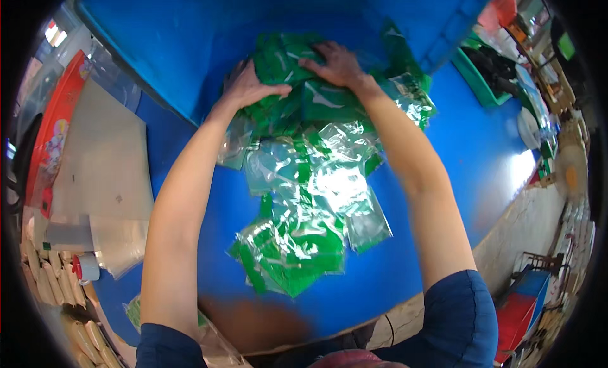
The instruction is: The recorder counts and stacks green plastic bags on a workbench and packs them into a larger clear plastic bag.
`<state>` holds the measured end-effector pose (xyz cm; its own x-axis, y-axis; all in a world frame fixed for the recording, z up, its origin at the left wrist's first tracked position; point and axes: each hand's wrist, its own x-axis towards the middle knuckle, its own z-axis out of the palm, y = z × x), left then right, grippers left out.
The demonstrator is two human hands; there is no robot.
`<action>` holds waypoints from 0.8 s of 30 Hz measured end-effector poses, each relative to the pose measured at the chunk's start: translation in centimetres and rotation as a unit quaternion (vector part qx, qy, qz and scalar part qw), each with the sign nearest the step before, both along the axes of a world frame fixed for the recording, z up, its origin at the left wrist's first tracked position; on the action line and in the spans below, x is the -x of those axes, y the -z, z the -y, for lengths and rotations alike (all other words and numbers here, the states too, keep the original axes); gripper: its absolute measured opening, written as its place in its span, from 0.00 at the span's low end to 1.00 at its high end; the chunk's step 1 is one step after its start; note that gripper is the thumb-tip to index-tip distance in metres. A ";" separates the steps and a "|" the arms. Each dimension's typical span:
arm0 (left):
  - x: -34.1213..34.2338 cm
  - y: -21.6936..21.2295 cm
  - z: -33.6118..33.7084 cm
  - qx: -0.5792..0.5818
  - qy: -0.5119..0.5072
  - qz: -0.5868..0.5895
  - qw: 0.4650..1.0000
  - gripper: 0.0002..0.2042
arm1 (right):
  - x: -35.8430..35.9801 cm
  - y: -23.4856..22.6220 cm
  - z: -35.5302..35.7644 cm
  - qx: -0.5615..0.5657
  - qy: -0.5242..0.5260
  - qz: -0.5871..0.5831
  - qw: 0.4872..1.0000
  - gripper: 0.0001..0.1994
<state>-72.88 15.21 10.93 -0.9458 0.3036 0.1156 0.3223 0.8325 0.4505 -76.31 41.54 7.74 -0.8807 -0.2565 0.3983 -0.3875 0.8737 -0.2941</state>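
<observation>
The head view looks down on a blue worktop (443,146) over which both bare forearms stretch forward from dark blue sleeves at the lower edge. The left hand (248,86) lies palm down with its fingers closed over the far left part of a heap of green-and-clear plastic packets (304,178), its thumb pressed against a green packet. The right hand (335,63) sits just beside it to the right, fingers curled down over the top of the same heap, gripping the green packets at the far end. The heap runs from the hands, near the far edge of the worktop where a blue wall panel (190,45) rises, back toward the person through the worktop's middle, ending in a flatter bunch of green packets (288,254) nearer the near edge. The packets overlap loosely, several shiny and see-through. At the worktop's left edge lies a flat grey sheet (104,159), with a stack of clear bags (120,241) touching its near end and a long red box (54,127) beyond it. Off the far right corner stands a green tray (481,83).
</observation>
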 end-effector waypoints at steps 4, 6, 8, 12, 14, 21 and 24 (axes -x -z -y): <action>-7.7 0.1 0.2 0.023 -0.025 -0.044 0.998 0.60 | -8.3 -1.5 0.9 -0.011 -0.009 -0.010 1.000 0.41; -10.8 0.3 -0.9 -0.019 -0.059 -0.065 0.996 0.62 | -10.5 -0.9 0.8 0.001 0.002 -0.010 1.000 0.42; -12.6 -0.5 -0.3 -0.015 -0.037 -0.070 0.997 0.64 | -12.4 -1.7 0.2 0.015 -0.005 -0.009 1.000 0.43; -16.8 -2.2 3.3 -0.108 -0.203 0.013 0.973 0.60 | -15.4 -6.0 -2.4 0.157 -0.051 -0.133 0.977 0.30; -18.4 -0.9 7.7 -0.286 -0.294 0.101 0.906 0.57 | -17.4 -7.0 -5.5 0.305 0.072 -0.155 0.937 0.19; -16.0 1.5 5.8 -0.208 -0.291 0.091 0.929 0.53 | -14.7 -1.5 -23.0 0.284 0.197 0.035 0.938 0.23; -14.5 1.3 4.8 -0.122 -0.322 0.090 0.935 0.55 | -14.7 -5.3 -20.4 0.118 0.137 0.027 0.983 0.19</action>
